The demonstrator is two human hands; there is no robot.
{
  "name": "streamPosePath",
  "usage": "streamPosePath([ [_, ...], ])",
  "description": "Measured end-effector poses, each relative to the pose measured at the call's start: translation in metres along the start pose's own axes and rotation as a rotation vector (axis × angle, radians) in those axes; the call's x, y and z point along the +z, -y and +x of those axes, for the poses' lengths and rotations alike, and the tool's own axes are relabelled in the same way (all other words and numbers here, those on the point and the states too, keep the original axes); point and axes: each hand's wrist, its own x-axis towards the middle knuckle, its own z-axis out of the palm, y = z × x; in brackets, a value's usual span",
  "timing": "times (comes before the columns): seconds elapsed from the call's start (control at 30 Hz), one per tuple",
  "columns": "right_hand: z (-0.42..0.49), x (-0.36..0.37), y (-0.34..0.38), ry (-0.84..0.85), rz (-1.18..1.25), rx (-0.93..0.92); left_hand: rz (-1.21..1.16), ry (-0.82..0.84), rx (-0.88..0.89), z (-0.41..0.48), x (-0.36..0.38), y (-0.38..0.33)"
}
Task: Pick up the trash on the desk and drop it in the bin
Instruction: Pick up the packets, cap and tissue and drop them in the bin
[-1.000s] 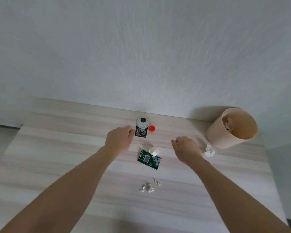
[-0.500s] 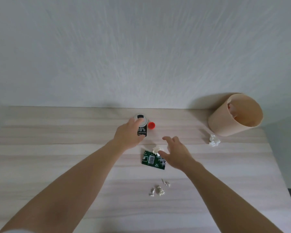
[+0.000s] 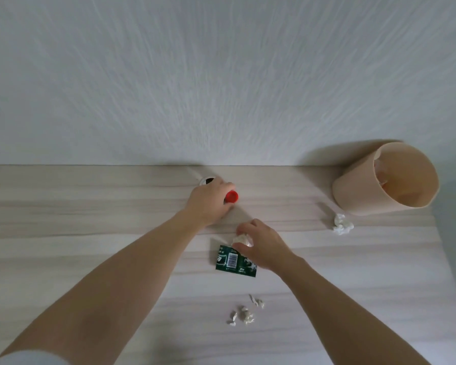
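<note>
My left hand [image 3: 208,204] is wrapped around a black drink can [image 3: 205,181] near the wall; only the can's silver top shows above my fingers. A red bottle cap [image 3: 232,196] lies right beside that hand. My right hand [image 3: 261,246] pinches a small crumpled white paper ball [image 3: 241,238] that sits at the top edge of a flat green wrapper [image 3: 231,262]. The beige bin [image 3: 361,193] stands at the far right of the desk, tilted toward me, with some trash inside.
Another crumpled white paper [image 3: 341,224] lies just in front of the bin. Several small white scraps [image 3: 244,313] are scattered nearer to me. The pale wooden desk [image 3: 90,219] ends at the white wall behind and at its right edge.
My left hand has closed around the can. My right hand moved left from the open desk onto the paper ball on the green wrapper and curled its fingers on it.
</note>
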Motion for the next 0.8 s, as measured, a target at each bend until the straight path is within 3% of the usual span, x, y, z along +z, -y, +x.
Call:
streamPosePath([
  [0.4,0.002,-0.005,0.006,-0.051,0.098,0.2,-0.207,-0.07,-0.023,-0.02,-0.014,-0.003],
  [0.63,-0.021,-0.019,0.008,-0.102,0.078,0.157,-0.209,-0.045,-0.075,-0.053,-0.024,-0.007],
  [0.8,-0.04,-0.028,0.001,-0.186,0.087,0.162,-0.189,-0.128,-0.147,-0.08,-0.03,-0.023],
])
